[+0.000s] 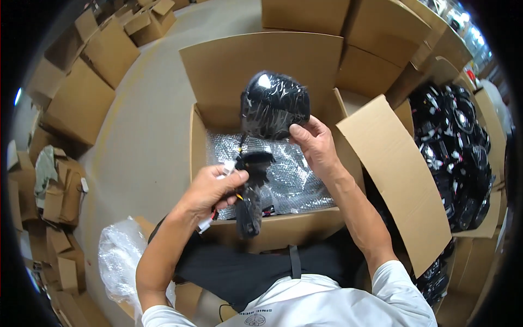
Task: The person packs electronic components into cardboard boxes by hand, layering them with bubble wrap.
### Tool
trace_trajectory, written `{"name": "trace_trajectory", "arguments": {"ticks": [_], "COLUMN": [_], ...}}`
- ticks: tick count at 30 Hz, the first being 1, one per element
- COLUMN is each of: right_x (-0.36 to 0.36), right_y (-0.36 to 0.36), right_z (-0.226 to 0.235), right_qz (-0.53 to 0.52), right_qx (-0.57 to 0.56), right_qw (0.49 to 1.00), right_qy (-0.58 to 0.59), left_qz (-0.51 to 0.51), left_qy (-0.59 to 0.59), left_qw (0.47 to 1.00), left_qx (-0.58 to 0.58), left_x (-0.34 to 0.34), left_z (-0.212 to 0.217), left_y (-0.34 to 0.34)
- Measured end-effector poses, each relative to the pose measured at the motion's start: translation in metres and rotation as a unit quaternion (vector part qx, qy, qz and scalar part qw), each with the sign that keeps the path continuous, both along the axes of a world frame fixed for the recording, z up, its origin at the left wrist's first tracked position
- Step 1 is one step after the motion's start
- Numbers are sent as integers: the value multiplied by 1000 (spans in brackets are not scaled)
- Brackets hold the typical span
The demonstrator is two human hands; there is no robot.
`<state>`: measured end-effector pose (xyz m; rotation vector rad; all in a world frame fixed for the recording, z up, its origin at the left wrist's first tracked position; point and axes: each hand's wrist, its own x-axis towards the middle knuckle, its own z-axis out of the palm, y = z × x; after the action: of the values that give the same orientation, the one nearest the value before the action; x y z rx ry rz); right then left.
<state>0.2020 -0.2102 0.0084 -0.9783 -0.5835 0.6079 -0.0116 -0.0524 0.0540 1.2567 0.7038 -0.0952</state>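
Note:
Above an open cardboard box, my right hand grips the lower right edge of a glossy black rounded housing wrapped in clear film. Lower and to the left, my left hand is closed on a bundle of black cable with a white connector. Coloured wires and further plugs stick out below its fingers. From the bundle hangs a dark film-wrapped piece, slightly blurred. A lead seems to run from the bundle up to the housing. Bubble wrap lines the box beneath both hands.
A raised carton flap slants at the right. Beyond it, many similar black wrapped parts are heaped up. Clear plastic wrap lies at the lower left. More cartons stand along the left and at the back.

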Motion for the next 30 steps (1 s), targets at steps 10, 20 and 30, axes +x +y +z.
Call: {"name": "trace_trajectory", "arguments": {"ticks": [10,20,30], "right_x": [23,20,25], "right_y": [112,225,193], "right_z": [-177,-281,-264], "right_qz": [86,85,80], "right_qx": [-311,-292,-463], "right_qw": [922,937,870], "right_qy": [213,171,-151], "left_qz": [-117,-58,116], "left_qy": [38,38,13], "left_qw": [992,995,993], "left_qx": [-16,-66,-21], "left_x": [-38,-52,-47], "left_z": [-23,-14,-18], "left_y": [2,23,30]}}
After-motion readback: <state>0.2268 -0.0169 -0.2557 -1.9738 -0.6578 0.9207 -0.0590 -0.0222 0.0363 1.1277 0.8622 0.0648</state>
